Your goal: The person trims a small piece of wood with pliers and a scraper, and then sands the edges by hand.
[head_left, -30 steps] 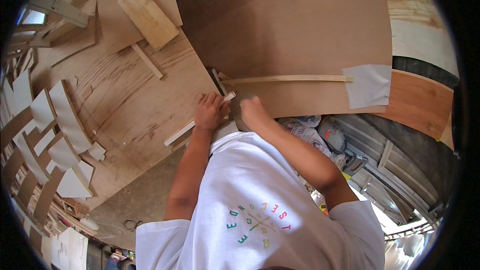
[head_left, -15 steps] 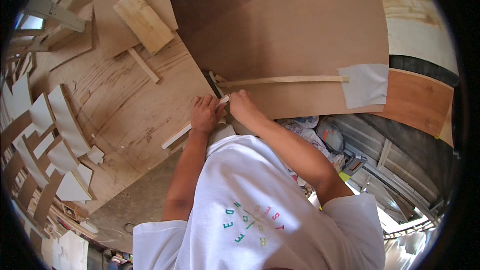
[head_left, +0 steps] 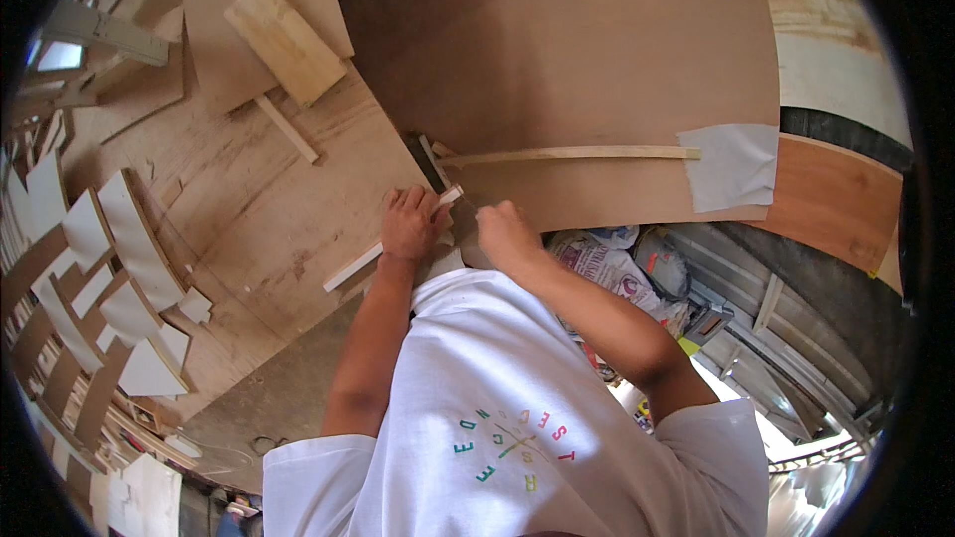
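Observation:
My left hand [head_left: 411, 223] is closed over a narrow white-faced wood strip [head_left: 352, 267], which lies aslant at the edge of the plywood table [head_left: 288, 209]. One end of the strip pokes out past my fingers, toward my right hand. My right hand [head_left: 507, 237] is closed in a fist, a little to the right of that end. Something thin and dark shows between the fist and the strip's end, too small to name; the rest is hidden in my fingers.
A long thin batten [head_left: 577, 153] lies on a big brown board [head_left: 597, 60], its right end by a pale grey sheet [head_left: 733, 167]. A wood block [head_left: 286, 42] rests at the far left. White-faced offcuts [head_left: 134, 239] crowd the left side. Bags [head_left: 607, 273] lie below right.
My right hand has moved right and down, away from the strip's end, leaving a gap. My left hand stays on the strip.

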Tool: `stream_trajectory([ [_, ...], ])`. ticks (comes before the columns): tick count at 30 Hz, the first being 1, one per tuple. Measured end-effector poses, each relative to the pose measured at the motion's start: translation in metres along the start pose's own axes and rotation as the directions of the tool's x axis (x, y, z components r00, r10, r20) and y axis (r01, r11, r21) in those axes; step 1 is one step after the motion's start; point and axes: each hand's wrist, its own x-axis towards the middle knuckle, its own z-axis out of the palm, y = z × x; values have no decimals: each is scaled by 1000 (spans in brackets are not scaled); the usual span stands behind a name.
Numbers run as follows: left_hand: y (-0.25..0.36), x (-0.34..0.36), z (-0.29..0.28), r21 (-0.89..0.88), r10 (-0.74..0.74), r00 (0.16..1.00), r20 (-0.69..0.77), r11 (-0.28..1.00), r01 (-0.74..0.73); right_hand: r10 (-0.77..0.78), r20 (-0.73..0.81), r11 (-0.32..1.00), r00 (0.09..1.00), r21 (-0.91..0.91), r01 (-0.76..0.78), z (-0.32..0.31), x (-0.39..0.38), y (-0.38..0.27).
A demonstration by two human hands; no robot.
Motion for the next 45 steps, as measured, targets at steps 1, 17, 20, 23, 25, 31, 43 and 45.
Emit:
stream_trajectory([
  [1,-2,2,1,-4,10,1000,5,1000,-10,-2,-30,1000,1000,-11,2,5,12,-6],
  [17,1,4,-3,3,26,1000,-9,1000,-26,46,20,999,999,26,-47,-6,-8,-4],
  [20,1,3,-2,-2,20,1000,11,1000,-20,-30,-199,998,980,55,41,18,18,-1],
  [23,0,2,-1,-11,33,999,14,999,-33,-42,-153,999,987,4,43,24,24,-3],
  [25,1,2,-2,-25,35,999,8,999,-35,-7,-97,1000,995,-2,7,10,4,-4],
  [31,0,2,-1,-38,12,1000,0,999,-12,4,-193,1000,981,-9,-6,12,15,-11],
  [43,5,5,-8,-35,15,1000,-1,999,-15,37,-48,998,998,-48,-39,7,-1,-2],
  [45,4,4,-5,-40,0,1000,8,999,0,14,-69,1000,998,-15,-15,6,-1,-5],
])
